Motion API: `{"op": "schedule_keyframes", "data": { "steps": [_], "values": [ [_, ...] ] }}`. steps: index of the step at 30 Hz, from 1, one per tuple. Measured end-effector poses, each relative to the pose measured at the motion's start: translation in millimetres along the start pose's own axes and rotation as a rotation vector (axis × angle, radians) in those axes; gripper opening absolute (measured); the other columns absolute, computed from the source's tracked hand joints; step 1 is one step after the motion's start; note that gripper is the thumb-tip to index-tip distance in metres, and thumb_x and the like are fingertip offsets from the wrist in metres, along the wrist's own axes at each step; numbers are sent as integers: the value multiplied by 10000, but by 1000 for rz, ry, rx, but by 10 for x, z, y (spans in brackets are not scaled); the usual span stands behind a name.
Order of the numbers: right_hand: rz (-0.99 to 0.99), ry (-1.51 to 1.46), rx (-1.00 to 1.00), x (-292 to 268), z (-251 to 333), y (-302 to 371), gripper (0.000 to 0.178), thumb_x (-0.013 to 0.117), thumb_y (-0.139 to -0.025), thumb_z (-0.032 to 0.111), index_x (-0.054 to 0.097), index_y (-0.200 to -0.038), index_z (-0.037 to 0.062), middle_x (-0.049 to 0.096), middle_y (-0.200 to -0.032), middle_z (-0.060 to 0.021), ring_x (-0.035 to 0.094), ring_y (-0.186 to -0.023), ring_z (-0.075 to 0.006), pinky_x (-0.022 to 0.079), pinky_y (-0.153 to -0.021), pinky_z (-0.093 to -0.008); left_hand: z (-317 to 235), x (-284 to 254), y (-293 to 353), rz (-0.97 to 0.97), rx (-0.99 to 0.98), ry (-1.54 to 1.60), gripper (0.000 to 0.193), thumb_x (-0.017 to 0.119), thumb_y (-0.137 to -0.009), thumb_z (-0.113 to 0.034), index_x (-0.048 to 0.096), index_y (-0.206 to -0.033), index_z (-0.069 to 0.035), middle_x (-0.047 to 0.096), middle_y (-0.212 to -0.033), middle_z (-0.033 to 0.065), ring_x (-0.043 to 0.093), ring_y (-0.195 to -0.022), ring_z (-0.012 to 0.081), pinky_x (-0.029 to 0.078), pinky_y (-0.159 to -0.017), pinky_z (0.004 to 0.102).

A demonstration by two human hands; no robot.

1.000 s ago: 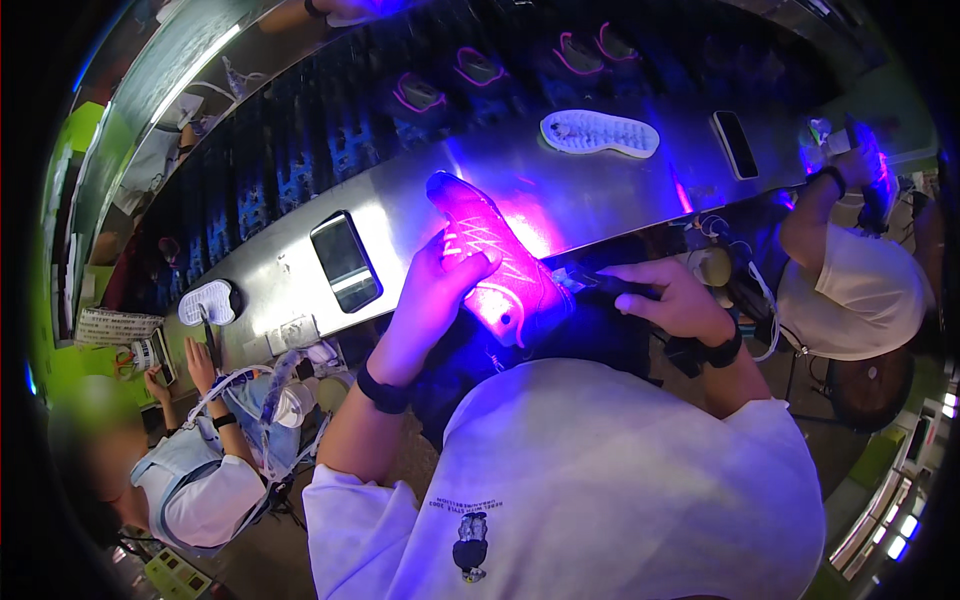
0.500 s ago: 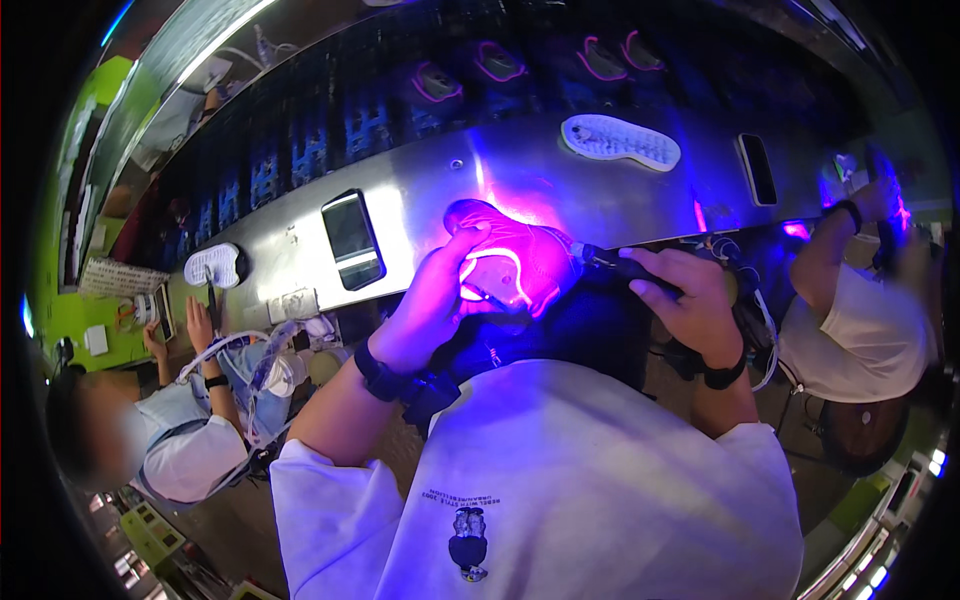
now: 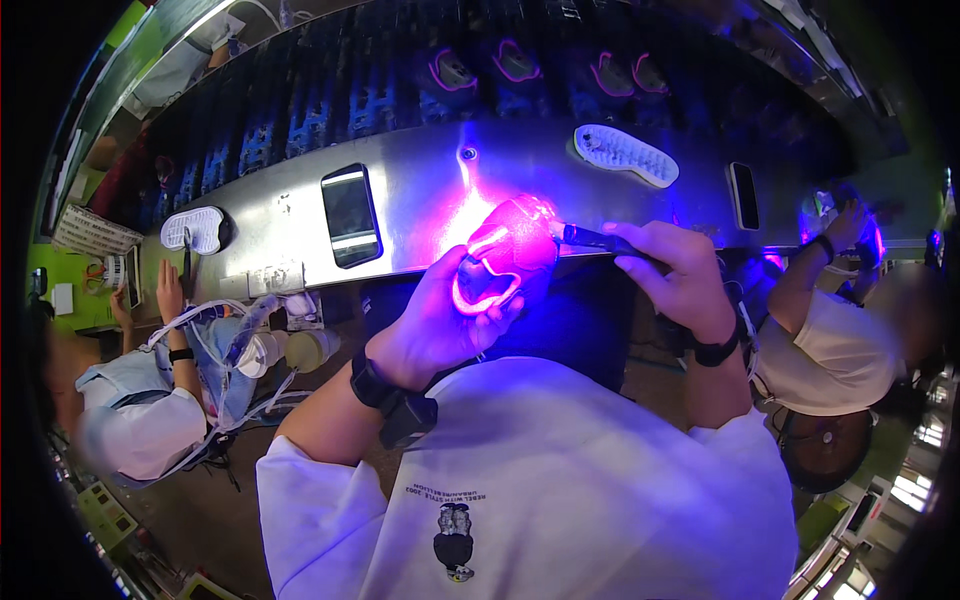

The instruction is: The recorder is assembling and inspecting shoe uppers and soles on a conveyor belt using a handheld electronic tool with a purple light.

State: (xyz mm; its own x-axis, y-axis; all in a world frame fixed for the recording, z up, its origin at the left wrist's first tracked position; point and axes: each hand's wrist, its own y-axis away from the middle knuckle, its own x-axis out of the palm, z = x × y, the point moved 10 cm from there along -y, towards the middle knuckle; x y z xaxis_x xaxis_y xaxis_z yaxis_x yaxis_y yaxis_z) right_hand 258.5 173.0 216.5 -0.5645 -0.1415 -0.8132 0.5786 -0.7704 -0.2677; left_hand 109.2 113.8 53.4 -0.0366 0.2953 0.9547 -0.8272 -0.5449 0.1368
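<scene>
My left hand [image 3: 430,325] is closed around a shoe upper [image 3: 515,245] just off the near edge of the bench. Violet light makes the upper glow pink, and its opening, with a bright rim, faces down and left toward me. In my right hand [image 3: 685,275] is a brush with a dark handle [image 3: 600,238], pinched between thumb and fingers. The brush's tip meets the upper's far right edge; glare blurs the exact contact.
A white shoe sole [image 3: 627,157] and a phone [image 3: 743,195] lie on the metal bench [image 3: 420,170], right of centre. Left are another phone [image 3: 352,215] and a white sole [image 3: 195,231]. Several uppers [image 3: 455,72] stand on the dark conveyor beyond. Co-workers sit on both sides.
My left hand has turned the upper, so its opening now faces lower left. The brush tip has shifted up and left along the upper's edge, still in my right hand.
</scene>
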Motion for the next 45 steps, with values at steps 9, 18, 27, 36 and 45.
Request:
{"op": "schedule_keyframes", "data": {
  "steps": [9,18,27,36,45],
  "values": [
    [-67,-98,-8,240,-24,-107,421,781,-837,40,717,-1252,74,633,-805,-81,545,-629,-172,454,-603,-311,189,131,36,205,-162,195,759,550,-977,-583,415,-1503,-53,580,-1225,346,687,-852,312,606,-621,282],
    [-149,-174,81,552,-384,305,362,711,-879,9,704,-1241,12,745,-1079,-129,708,-967,-208,536,-880,-318,85,189,26,209,-35,-44,673,509,-992,-562,488,-1438,-57,623,-1185,290,691,-890,270,554,-556,279],
    [-244,-318,347,554,-836,10,398,723,-933,110,652,-1302,-22,719,-1197,-181,688,-1105,-242,514,-963,-365,-956,730,-249,-96,601,-1127,435,610,-982,-119,528,-1400,-30,647,-1295,96,641,-1188,208,491,-1063,374],
    [-230,-521,417,536,-1360,481,391,695,-941,62,628,-1315,-27,716,-1090,-113,674,-943,-165,530,-864,-303,-3398,1676,499,-1255,949,-1987,684,770,-808,-490,673,-1210,54,728,-1109,232,730,-1014,276,568,-898,363],
    [-518,-622,795,411,-1961,1043,357,627,-974,44,550,-1319,-6,630,-835,-10,484,-571,-42,383,-488,-224,-5489,1346,917,-1768,1033,-2310,499,627,-889,-495,709,-1200,-114,731,-1166,145,708,-1072,320,535,-966,424]
  ]
}}
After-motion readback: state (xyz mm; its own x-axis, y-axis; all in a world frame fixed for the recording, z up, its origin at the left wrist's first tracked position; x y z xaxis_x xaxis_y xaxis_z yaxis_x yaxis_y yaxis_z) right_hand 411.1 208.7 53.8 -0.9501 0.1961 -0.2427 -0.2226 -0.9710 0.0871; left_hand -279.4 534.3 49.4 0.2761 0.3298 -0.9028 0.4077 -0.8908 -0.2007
